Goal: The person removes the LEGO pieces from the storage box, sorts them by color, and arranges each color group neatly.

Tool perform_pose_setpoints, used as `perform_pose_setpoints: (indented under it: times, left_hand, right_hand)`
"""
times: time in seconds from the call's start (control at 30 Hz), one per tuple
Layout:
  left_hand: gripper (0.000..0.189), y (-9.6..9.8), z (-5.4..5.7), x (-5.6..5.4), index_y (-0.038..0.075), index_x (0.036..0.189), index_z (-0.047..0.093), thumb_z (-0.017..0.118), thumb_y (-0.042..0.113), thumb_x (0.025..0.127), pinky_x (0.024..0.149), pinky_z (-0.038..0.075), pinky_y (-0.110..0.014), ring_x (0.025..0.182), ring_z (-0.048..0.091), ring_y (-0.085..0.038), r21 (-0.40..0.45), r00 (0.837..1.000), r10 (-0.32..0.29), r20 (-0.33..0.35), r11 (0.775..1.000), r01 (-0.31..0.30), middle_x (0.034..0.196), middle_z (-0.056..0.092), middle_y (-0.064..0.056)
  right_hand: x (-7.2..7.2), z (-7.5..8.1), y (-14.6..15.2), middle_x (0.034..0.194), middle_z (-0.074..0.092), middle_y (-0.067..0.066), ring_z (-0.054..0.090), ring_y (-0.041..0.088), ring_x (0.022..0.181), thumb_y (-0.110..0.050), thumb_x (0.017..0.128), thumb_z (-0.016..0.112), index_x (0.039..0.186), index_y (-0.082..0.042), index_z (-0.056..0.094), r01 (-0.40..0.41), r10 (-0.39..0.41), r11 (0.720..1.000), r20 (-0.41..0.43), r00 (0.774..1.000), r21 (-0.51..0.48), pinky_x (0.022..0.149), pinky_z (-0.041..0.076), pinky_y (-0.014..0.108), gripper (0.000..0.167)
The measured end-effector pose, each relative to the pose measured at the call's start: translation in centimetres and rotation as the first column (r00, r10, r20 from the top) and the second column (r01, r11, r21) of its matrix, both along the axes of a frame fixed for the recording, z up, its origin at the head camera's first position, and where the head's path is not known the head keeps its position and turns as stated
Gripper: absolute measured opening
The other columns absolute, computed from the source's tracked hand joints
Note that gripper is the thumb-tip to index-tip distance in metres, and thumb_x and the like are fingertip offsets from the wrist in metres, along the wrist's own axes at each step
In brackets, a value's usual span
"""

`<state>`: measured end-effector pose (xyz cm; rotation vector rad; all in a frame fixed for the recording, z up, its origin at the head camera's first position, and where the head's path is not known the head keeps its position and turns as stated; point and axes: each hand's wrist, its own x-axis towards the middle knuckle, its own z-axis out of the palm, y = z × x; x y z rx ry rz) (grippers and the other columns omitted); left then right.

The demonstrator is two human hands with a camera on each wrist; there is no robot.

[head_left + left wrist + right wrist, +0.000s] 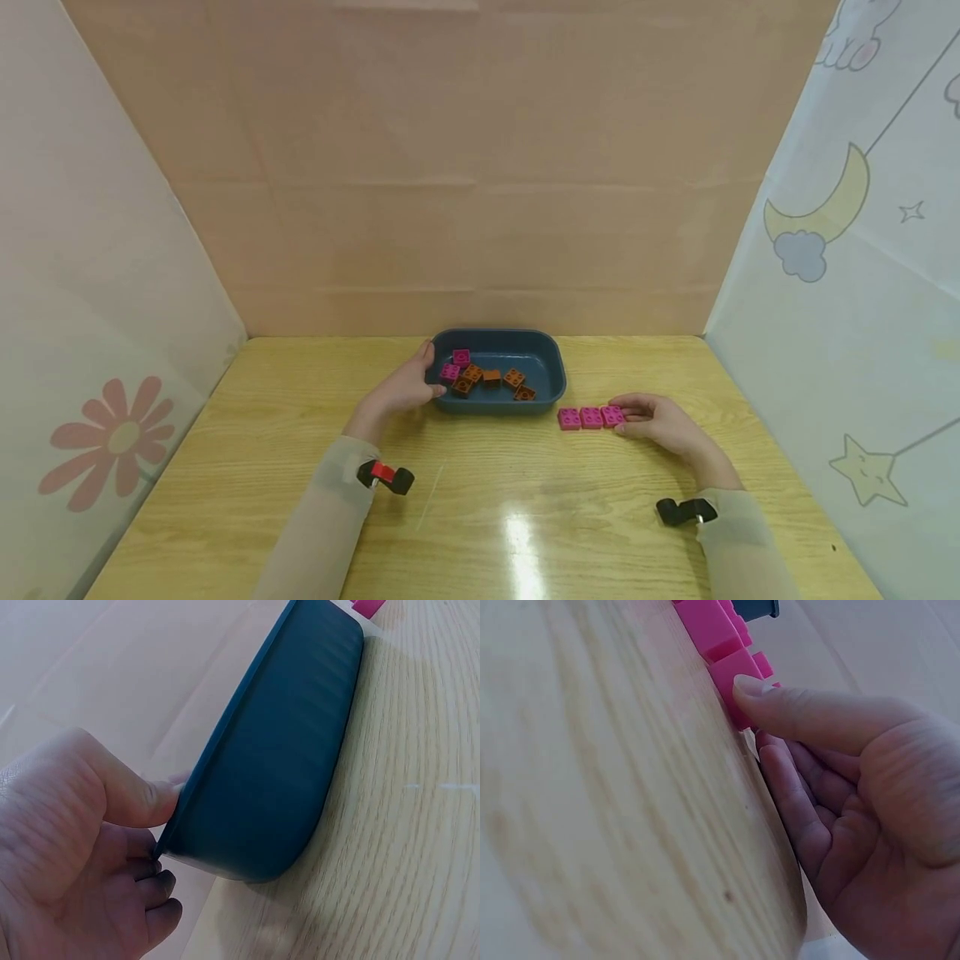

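Observation:
My left hand (400,387) grips the left end of a dark blue tray (501,408), its thumb over the rim in the left wrist view. Inside the tray lie several brown bricks (491,378) and two pink bricks (450,372), some of them upside down. To the tray's right, three pink bricks stand studs up in a row on the table: a left one (569,418), a middle one (592,417) and a right one (612,416). My right hand (651,421) pinches the right one between thumb and fingers, the thumb on its near side (731,679).
The wooden table (480,492) reaches back to a tan paper backdrop (472,208). White printed panels stand on both sides, with a flower (123,437) on the left and a moon (828,208) on the right. Each wrist wears a small black camera mount (686,511).

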<state>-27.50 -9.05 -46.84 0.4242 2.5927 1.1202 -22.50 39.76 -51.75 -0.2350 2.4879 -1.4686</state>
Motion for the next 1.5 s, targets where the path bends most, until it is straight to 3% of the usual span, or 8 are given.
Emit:
perform_pose_setpoints:
  times: [0.63, 0.83, 1.1, 1.5]
  left_hand:
    - [0.094, -0.17, 0.24, 0.00, -0.005, 0.168, 0.006, 0.070, 0.014, 0.102, 0.130, 0.011, -0.054, 0.163, 0.008, -0.037, -0.002, 1.000, -0.029, -0.006, 1.000, 0.029, 0.178, 0.000, -0.021]
    - [0.094, -0.21, 0.52, 0.03, -0.005, 0.168, 0.006, 0.070, 0.015, 0.102, 0.130, 0.011, -0.052, 0.163, 0.006, -0.036, -0.003, 0.999, -0.033, -0.007, 0.999, 0.033, 0.178, 0.000, -0.021]
    - [0.098, -0.21, 0.12, -0.34, -0.004, 0.169, 0.004, 0.073, 0.014, 0.101, 0.130, 0.013, -0.052, 0.162, 0.015, -0.037, 0.010, 1.000, -0.024, 0.001, 1.000, 0.024, 0.175, 0.014, -0.022]
    - [0.099, -0.14, 0.15, -0.30, -0.002, 0.169, 0.005, 0.074, 0.016, 0.101, 0.130, 0.013, -0.050, 0.162, 0.015, -0.035, 0.013, 1.000, -0.012, 0.024, 1.000, 0.011, 0.175, 0.015, -0.020]
  right_hand:
    - [0.03, 0.56, -0.09, 0.135, 0.067, 0.022, 0.065, 0.032, 0.122, -0.016, 0.095, 0.084, 0.144, 0.006, 0.062, -0.019, 0.019, 1.000, -0.004, 1.000, 0.001, 0.093, 0.055, 0.023, 0.058]
    - [-0.09, 0.50, 0.00, 0.137, 0.067, 0.022, 0.065, 0.026, 0.122, -0.018, 0.096, 0.083, 0.144, 0.005, 0.062, -0.023, 0.023, 1.000, 0.002, 1.000, 0.008, 0.094, 0.055, 0.023, 0.058]
    - [-0.04, 0.18, 0.37, 0.139, 0.066, 0.021, 0.063, 0.027, 0.124, -0.022, 0.096, 0.083, 0.145, 0.002, 0.063, -0.005, 0.004, 0.999, 0.014, 1.000, 0.038, 0.094, 0.054, 0.022, 0.058]
    - [-0.02, 0.05, 0.51, 0.140, 0.065, 0.022, 0.063, 0.025, 0.123, -0.022, 0.097, 0.082, 0.144, 0.003, 0.063, -0.003, 0.002, 0.999, 0.013, 1.000, 0.035, 0.094, 0.054, 0.022, 0.057]
